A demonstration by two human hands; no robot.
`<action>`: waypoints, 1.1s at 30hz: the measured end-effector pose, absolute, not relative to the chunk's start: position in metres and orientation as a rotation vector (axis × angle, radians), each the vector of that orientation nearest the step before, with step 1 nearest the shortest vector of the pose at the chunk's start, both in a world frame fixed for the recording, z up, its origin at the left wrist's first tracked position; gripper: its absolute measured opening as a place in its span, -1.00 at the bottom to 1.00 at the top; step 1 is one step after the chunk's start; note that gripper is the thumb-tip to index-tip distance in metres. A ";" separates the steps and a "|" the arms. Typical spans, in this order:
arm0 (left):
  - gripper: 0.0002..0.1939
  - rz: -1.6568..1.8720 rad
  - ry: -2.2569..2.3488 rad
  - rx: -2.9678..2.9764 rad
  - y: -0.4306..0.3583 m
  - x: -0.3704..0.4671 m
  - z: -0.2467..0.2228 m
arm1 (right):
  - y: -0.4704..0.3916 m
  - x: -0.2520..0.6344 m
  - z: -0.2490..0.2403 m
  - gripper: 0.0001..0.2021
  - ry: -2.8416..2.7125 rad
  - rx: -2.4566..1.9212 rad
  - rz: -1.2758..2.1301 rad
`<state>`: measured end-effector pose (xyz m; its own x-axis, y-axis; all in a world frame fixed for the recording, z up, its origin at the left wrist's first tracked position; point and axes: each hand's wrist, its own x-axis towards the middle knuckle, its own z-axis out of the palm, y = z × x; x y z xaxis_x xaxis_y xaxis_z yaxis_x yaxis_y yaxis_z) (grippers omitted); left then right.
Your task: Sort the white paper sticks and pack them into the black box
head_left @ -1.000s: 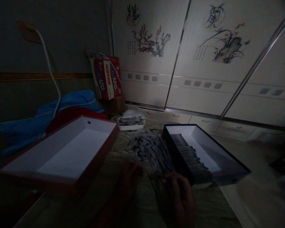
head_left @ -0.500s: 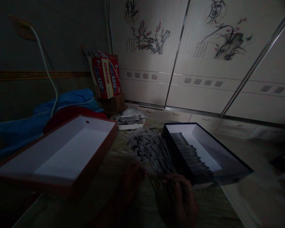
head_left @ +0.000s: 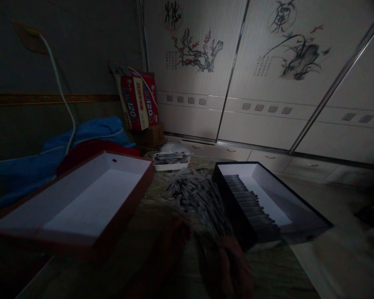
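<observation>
A loose heap of slim grey pen-like sticks [head_left: 196,195] lies on the table in front of me. My left hand [head_left: 174,234] is at the near side of the heap, its fingers drawn together. Deep shadow and blur hide what they may hold. To its right, my right hand [head_left: 232,261] is closed, thumb and fingers pinched around a thin dark stick whose details are too dim to read. It is close to the near corner of a dark box [head_left: 239,218]. Inside that box, many similar sticks [head_left: 252,203] lie side by side in a row along its left wall.
A red-brown box [head_left: 124,195] with a white inside stands at the left. Behind the heap is a white tray [head_left: 171,166] holding more sticks. Blue cloth [head_left: 87,128], a red printed carton [head_left: 139,101] and sliding cabinet doors [head_left: 190,83] are farther back.
My right hand has shifted slightly down and left, away from the dark box. My left hand has moved only a little. The boxes and heap look unchanged.
</observation>
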<state>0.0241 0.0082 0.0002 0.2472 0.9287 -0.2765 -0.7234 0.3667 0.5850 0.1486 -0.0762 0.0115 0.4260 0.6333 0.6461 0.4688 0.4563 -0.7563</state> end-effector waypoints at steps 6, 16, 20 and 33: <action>-0.94 1.100 0.656 0.466 0.005 0.029 0.001 | -0.075 0.150 0.010 -0.75 -1.149 -1.273 0.164; -0.79 1.190 0.730 0.097 0.014 0.021 -0.003 | -0.074 0.146 0.007 -0.66 -1.048 -1.392 0.300; -0.73 1.244 0.731 -0.004 0.019 0.018 0.000 | -0.072 0.154 0.008 -0.69 -1.066 -1.443 0.304; -0.82 1.436 0.758 0.063 0.035 -0.002 0.004 | -0.043 0.155 0.007 -0.80 -1.747 -1.512 0.389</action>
